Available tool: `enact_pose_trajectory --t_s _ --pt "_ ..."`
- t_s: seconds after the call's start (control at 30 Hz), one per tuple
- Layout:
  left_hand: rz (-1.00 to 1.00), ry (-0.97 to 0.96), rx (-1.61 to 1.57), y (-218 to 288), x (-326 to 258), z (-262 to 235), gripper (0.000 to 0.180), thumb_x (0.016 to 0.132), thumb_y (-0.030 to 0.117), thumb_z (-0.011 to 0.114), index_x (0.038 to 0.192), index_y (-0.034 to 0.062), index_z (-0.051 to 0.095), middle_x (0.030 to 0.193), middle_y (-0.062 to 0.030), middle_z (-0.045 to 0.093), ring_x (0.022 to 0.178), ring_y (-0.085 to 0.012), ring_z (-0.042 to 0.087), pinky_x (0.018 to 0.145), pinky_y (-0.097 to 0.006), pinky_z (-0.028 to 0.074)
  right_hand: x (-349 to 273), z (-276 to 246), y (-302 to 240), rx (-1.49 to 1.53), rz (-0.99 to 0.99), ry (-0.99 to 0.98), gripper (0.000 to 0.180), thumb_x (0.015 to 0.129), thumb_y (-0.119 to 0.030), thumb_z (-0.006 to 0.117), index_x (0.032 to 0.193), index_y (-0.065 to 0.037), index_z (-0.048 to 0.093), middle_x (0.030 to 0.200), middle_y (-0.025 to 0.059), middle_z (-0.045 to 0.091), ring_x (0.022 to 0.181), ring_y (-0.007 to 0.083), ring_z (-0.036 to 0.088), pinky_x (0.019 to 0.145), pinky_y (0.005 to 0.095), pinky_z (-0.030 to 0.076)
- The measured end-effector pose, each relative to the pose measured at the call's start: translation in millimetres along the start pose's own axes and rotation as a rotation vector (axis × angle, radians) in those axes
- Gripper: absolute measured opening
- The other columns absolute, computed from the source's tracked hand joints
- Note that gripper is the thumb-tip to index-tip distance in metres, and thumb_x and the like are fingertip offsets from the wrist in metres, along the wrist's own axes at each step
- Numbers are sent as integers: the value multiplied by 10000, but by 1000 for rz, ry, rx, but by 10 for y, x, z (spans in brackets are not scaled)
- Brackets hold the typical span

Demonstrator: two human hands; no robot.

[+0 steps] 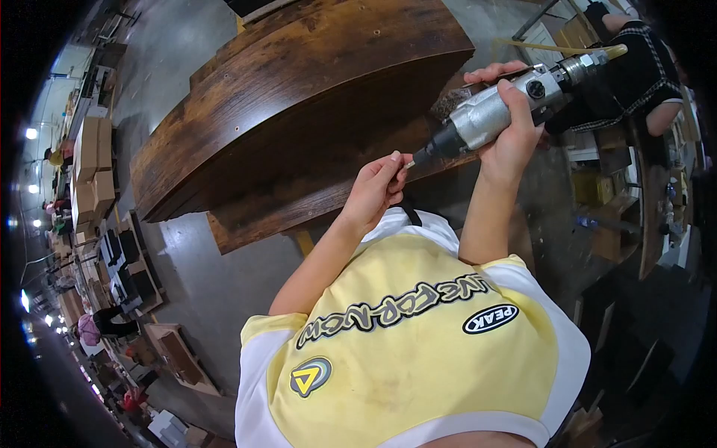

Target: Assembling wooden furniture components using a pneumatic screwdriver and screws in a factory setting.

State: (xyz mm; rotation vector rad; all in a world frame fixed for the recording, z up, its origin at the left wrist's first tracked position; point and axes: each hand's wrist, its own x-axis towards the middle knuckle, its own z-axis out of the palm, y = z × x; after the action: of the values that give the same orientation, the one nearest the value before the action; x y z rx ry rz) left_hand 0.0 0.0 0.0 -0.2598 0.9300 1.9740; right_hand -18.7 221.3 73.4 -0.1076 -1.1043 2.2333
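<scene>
At the right end of the brown wooden piece [299, 89], the right hand [514, 138] wraps the silver power tool [478, 119] while the left hand [377, 187] pinches a small pale part [409, 163] at its tip, so careful alignment seems wise.

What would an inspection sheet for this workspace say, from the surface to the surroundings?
Surface: brown wood-grain furniture piece with a curved edge, above a grey floor; what supports it is unclear.
Job's things: silver power tool with a dark nose, pointing toward the left hand.
Clutter: stacked cardboard boxes off to the left.
Grippers: bare hands; the left pinches a small pale piece at the tool's tip, and the right hand grips the tool's body.
Cables: yellowish hose near the tool's rear end; no electric cord seen on the tool.
Surroundings: another person in dark clothing at upper right.
</scene>
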Motion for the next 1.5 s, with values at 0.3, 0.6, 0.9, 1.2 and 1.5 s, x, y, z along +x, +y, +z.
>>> enact_pose_trajectory --t_s 0.3,0.6,0.9,1.2,1.5 --pt "123 -84 312 130 -9 111 307 1071 158 545 1330 11 617 901 44 582 687 -29 404 575 -198 329 86 64 -66 -64 -71 -2 232 880 -76 629 1104 -40 584 929 135 705 895 249 719 815 372 584" --pt "133 -191 485 184 -5 220 280 1062 163 560 1307 45 624 913 40 578 722 -23 412 599 -177 304 153 -42 -127 -106 -7 -33 236 887 -70 622 1120 -50 590 934 125 716 881 247 729 787 352 592" --pt "184 -324 337 43 32 190 227 1053 110 573 1268 66 517 921 7 587 723 -23 423 598 -179 309 264 -82 -183 -122 135 -94 231 887 -106 609 1111 -62 580 942 127 714 906 266 728 815 376 598" --pt "143 -272 374 -41 230 292 190 1070 194 567 1198 54 574 805 31 561 686 -20 428 589 -187 317 491 -365 -141 -2 230 -145 230 897 -122 605 1118 -71 569 963 107 692 938 274 717 811 392 599" --pt "125 -155 509 -466 1038 1311 242 1074 218 555 1029 20 687 714 58 519 670 -23 436 593 -202 341 1293 -1380 -653 104 289 -115 196 898 -74 595 1090 -45 565 956 122 685 921 281 710 836 399 588"
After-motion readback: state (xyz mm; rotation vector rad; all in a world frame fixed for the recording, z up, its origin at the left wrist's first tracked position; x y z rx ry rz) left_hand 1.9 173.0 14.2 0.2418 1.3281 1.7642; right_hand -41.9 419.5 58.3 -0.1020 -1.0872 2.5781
